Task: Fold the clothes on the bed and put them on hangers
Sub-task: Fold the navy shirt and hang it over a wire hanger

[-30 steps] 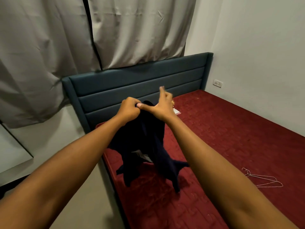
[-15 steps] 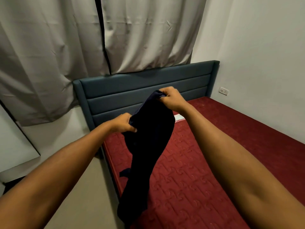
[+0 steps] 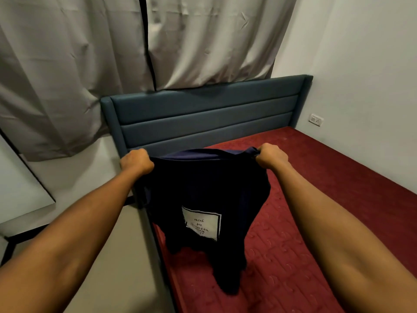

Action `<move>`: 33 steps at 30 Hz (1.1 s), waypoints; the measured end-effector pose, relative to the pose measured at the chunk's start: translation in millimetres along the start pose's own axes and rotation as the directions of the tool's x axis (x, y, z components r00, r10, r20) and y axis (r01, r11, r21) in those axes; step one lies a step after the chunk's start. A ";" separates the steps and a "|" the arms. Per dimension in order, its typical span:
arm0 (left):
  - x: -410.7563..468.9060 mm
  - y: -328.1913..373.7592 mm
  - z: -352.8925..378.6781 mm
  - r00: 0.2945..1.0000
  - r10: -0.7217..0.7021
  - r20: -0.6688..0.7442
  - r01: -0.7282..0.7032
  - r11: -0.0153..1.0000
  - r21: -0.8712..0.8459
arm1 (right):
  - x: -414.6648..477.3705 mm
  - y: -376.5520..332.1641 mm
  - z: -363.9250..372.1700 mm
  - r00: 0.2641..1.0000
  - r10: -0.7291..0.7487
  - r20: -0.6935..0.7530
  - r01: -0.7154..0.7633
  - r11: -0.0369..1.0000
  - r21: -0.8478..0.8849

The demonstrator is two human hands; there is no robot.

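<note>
A dark navy T-shirt [image 3: 203, 190] with a white printed patch hangs spread out and upside down above the left edge of the bed [image 3: 327, 199]. My left hand [image 3: 136, 162] grips its top edge on the left. My right hand [image 3: 272, 155] grips the top edge on the right. The cloth is stretched between both fists. The shirt's lower end drapes down onto the red mattress. No hanger is in view.
A teal padded headboard [image 3: 203, 118] stands behind the shirt, with grey curtains [image 3: 90, 64] above it. A white wall with a socket [image 3: 316, 120] runs along the right. Beige floor [image 3: 117, 256] lies left of the bed, with a white board [image 3: 18, 188] at far left.
The hands moved apart from a bunched grip and spread the shirt wide between them, so its printed patch shows. The view shifted left, and the wire hanger on the mattress left the frame.
</note>
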State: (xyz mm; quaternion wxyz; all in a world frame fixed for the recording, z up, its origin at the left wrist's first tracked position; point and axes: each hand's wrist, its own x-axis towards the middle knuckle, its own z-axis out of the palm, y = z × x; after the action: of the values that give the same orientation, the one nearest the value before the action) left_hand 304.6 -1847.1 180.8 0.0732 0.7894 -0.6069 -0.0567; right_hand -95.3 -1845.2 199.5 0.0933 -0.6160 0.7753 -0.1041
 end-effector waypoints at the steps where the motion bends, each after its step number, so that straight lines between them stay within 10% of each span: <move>1: 11.2 -5.9 9.3 0.998 -0.043 0.049 0.042 0.999 0.016 | 9.4 -1.6 13.7 0.999 0.043 0.022 -0.043 0.999 -0.013; 7: 91.3 -26.0 95.2 0.768 -0.144 0.625 0.490 0.760 -0.427 | 65.4 -14.7 91.3 0.918 0.279 0.282 -0.322 0.939 0.118; 10: 133.6 -9.7 125.9 0.689 -0.024 0.724 0.628 0.519 -0.580 | 108.1 -30.3 141.5 0.810 0.301 0.504 -0.568 0.616 0.545; 17: 245.4 36.0 136.4 0.857 0.054 0.512 0.425 0.488 -0.763 | 204.8 -81.6 165.8 0.944 0.156 0.292 -0.329 0.334 0.883; 24: 388.4 37.8 108.9 0.974 0.128 0.185 0.057 0.657 -0.752 | 300.1 -113.5 108.0 0.990 0.124 -0.070 0.004 0.466 0.885; 33: 354.4 56.9 -15.8 0.996 0.057 -0.068 -0.088 0.668 -0.739 | 384.1 -117.0 48.3 0.956 0.102 -0.276 0.182 0.530 0.828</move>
State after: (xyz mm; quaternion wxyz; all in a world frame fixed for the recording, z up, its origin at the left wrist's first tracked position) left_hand 344.3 -2203.2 206.6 0.4010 0.6679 -0.5611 -0.2799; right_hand -58.5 -2247.4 179.1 0.2625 -0.4887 0.6175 -0.5576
